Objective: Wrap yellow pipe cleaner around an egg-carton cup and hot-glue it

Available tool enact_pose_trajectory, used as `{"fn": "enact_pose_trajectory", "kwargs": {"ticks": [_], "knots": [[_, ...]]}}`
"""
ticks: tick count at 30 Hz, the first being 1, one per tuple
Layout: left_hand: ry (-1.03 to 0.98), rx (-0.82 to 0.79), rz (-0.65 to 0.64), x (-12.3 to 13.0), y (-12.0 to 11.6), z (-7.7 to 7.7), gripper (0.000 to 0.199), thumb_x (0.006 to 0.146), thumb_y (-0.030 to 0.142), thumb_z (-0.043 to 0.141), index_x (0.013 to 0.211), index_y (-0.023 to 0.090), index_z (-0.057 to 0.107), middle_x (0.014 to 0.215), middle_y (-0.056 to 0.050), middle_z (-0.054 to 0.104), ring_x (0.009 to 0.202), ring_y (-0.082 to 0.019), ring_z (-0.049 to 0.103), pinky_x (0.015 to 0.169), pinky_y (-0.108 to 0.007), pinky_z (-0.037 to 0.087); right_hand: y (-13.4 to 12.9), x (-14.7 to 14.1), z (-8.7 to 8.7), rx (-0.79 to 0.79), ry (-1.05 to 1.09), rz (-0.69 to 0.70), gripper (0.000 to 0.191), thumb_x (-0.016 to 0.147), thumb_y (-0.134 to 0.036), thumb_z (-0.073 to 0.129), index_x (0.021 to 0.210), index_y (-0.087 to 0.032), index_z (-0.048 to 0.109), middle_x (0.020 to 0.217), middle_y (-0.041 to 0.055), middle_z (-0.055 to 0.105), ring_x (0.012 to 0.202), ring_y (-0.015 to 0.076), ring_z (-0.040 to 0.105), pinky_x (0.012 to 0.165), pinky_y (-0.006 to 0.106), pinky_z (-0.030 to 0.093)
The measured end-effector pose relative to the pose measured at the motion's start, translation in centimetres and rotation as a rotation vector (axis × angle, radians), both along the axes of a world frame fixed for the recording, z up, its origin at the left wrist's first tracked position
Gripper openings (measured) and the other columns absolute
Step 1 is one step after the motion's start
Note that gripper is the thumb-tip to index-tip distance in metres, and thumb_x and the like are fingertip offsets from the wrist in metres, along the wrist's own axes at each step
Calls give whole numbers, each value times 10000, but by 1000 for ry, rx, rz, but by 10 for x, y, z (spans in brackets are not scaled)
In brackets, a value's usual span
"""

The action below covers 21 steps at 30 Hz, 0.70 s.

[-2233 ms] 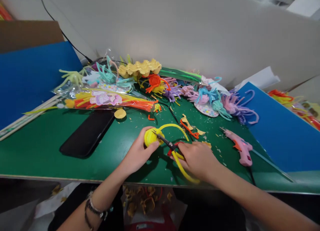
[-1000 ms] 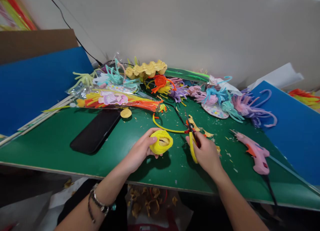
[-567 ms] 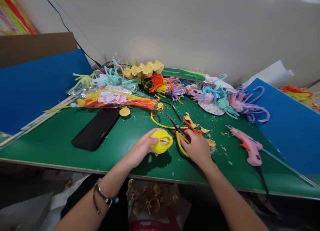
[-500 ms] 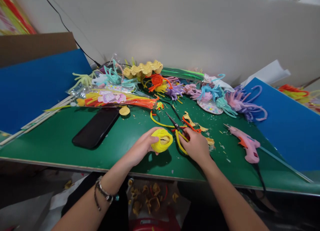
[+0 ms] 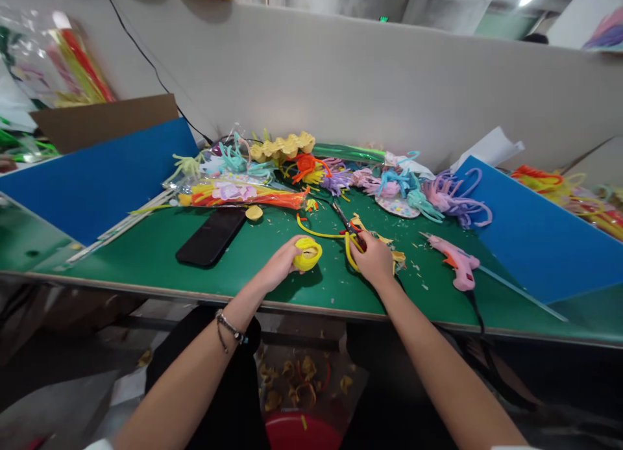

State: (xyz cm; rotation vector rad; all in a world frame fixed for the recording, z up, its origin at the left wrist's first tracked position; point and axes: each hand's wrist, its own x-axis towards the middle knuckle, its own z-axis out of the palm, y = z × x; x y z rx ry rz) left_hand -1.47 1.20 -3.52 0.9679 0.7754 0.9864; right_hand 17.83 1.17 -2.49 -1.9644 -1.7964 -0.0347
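We see the left hand [image 5: 281,265] curled round the yellow wound cup [image 5: 302,262], hollow showing. Right hand [image 5: 378,260] sits at the cup's 3 o'clock — gripping scissors [image 5: 345,221], long axis toward 11 o'clock, blades at the cup's 1–2 o'clock. We find a yellow strip [image 5: 316,233] just beyond the cup; farther, at 11 o'clock — a bag of orange stems [image 5: 285,200].
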Motion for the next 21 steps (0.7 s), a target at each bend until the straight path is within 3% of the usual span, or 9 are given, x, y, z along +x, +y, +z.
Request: {"fn": "enact_pose_trajectory", "kwargs": {"ticks": [6,10,13,17,21], "knots": [[-83,12,41,1,-1,1,304,588,227,491,888,178,496,761,-2,570,584,-128,505,450,-203,389,-2,0,2,3,-18,10,210,820,-341,476,772,-184,607,732,44,645,661,164,575,509,240,294],[-146,18,35,2,-4,6,296,630,266,517,914,191,483,792,-12,574,608,-138,537,471,-218,423,-6,-2,8,-37,-29,15,225,858,-344,498,884,-150,609,827,38,642,719,139,587,609,260,427],[-171,27,50,2,-6,7,325,627,196,547,946,198,484,802,-2,581,615,-128,556,486,-206,432,-7,-4,11,-81,-35,34,269,874,-362,506,1008,-139,575,954,41,617,810,138,598,719,332,501],[-186,15,62,1,-7,7,424,619,84,560,1023,194,492,779,8,607,627,-121,590,523,-197,452,-8,-4,11,-123,-40,64,294,874,-348,512,1086,-149,551,1054,60,595,889,160,597,761,364,510],[-211,-13,76,1,-10,11,413,650,83,591,1046,173,509,768,-7,642,650,-133,628,570,-209,480,-11,-4,12,-119,-38,59,299,875,-342,512,1105,-154,543,1082,64,586,912,167,592,775,373,507]]}}
